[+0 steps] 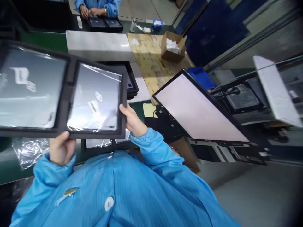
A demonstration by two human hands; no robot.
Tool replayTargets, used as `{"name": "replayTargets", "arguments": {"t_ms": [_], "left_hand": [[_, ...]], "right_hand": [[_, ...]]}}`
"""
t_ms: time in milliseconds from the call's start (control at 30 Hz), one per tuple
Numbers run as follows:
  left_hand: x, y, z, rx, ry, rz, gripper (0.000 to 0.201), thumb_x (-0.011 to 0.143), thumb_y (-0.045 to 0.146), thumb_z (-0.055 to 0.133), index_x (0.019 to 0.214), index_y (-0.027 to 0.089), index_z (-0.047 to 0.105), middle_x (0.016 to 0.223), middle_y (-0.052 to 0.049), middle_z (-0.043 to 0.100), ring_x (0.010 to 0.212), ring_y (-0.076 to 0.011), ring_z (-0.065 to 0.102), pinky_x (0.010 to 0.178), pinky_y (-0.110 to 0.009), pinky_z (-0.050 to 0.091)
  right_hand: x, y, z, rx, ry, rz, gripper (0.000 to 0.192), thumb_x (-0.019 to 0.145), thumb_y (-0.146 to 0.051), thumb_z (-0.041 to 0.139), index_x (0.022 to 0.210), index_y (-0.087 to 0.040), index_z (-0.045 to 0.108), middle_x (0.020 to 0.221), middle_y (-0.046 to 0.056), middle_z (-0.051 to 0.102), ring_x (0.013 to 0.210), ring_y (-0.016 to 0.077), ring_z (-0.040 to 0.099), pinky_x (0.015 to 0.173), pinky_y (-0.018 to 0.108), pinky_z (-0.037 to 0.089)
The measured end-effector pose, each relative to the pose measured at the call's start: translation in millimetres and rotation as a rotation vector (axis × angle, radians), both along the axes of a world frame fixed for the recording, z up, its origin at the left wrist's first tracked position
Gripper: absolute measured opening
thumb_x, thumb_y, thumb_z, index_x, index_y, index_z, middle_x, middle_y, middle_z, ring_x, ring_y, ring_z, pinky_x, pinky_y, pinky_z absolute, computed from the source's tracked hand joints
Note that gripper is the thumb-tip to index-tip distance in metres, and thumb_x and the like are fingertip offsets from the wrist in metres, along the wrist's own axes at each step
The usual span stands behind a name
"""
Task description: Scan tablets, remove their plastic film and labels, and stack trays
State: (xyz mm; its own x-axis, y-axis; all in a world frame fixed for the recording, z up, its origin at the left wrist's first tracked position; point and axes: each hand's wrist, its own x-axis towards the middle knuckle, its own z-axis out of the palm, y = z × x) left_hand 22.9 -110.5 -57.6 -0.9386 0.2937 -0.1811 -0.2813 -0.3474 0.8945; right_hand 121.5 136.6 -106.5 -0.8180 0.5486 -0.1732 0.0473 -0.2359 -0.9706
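I hold a black two-pocket tray (67,94) up in front of my chest. Each pocket carries a flat panel under shiny clear film (94,97). My left hand (60,149) grips the tray's near edge from below, about at the divider. My right hand (132,119) clasps the tray's right lower corner, thumb on the rim. Under the tray another black tray (99,145) with film lies on the bench, mostly hidden.
A stack of black trays (131,83) sits behind. A large tilted white screen (199,110) stands at the right. Crumpled clear film (28,151) lies at the left. A cardboard box (172,47) rests on a wooden board. Another person's hands (91,12) work at far trays.
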Motion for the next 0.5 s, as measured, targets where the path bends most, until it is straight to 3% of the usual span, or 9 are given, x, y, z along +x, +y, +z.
{"name": "replayTargets", "arguments": {"t_ms": [100,167,300,400,433,500], "left_hand": [[68,15,-44.3,-0.022,-0.201,-0.051,0.061,0.053,0.029,0.091,0.111,0.019,0.075,0.098,-0.008,0.078,0.122,-0.0388,0.069,0.11,-0.054,0.058],[101,27,-77.8,-0.018,-0.311,-0.051,0.056,0.052,0.028,0.093,0.104,0.019,0.074,0.095,-0.008,0.078,0.12,-0.0387,0.07,0.107,-0.052,0.06],[136,50,-129.7,-0.177,-0.594,-0.019,0.036,0.062,0.016,0.089,0.089,0.018,0.066,0.087,-0.006,0.076,0.111,-0.0284,0.075,0.103,-0.037,0.061],[145,59,-141.6,-0.381,-0.779,-0.034,0.029,0.072,0.011,0.088,0.088,0.016,0.065,0.09,-0.009,0.076,0.094,-0.0227,0.077,0.09,-0.031,0.063],[146,58,-139.8,-0.425,-0.822,-0.097,0.027,0.074,0.013,0.09,0.088,0.015,0.066,0.091,-0.012,0.076,0.091,-0.0239,0.077,0.085,-0.031,0.063],[142,51,-128.7,-0.519,-0.831,-0.35,0.025,0.076,0.021,0.091,0.084,0.013,0.068,0.092,-0.017,0.076,0.089,-0.0284,0.077,0.077,-0.033,0.062]], "right_hand": [[50,20,-38.9,0.16,-0.164,-0.156,0.067,0.085,-0.068,0.075,0.134,-0.022,0.068,0.133,0.01,0.074,0.127,0.0332,0.066,0.115,0.053,0.051],[81,35,-71.8,0.326,-0.254,-0.219,0.058,0.087,-0.061,0.073,0.131,-0.022,0.071,0.144,0.012,0.068,0.141,0.0349,0.058,0.122,0.053,0.043],[110,57,-131.5,0.51,-0.466,-0.139,0.051,0.092,-0.048,0.068,0.132,-0.017,0.073,0.166,0.017,0.047,0.16,0.0351,0.037,0.131,0.05,0.032],[111,67,-157.8,0.544,-0.578,-0.082,0.051,0.094,-0.039,0.064,0.135,-0.011,0.071,0.163,0.023,0.05,0.154,0.036,0.047,0.127,0.05,0.039],[110,71,-162.7,0.558,-0.587,-0.079,0.05,0.094,-0.036,0.062,0.135,-0.01,0.071,0.157,0.024,0.056,0.149,0.0357,0.053,0.125,0.049,0.042],[112,80,-168.5,0.586,-0.585,-0.078,0.046,0.094,-0.031,0.06,0.134,-0.01,0.071,0.141,0.022,0.07,0.136,0.0348,0.065,0.119,0.048,0.049]]}}
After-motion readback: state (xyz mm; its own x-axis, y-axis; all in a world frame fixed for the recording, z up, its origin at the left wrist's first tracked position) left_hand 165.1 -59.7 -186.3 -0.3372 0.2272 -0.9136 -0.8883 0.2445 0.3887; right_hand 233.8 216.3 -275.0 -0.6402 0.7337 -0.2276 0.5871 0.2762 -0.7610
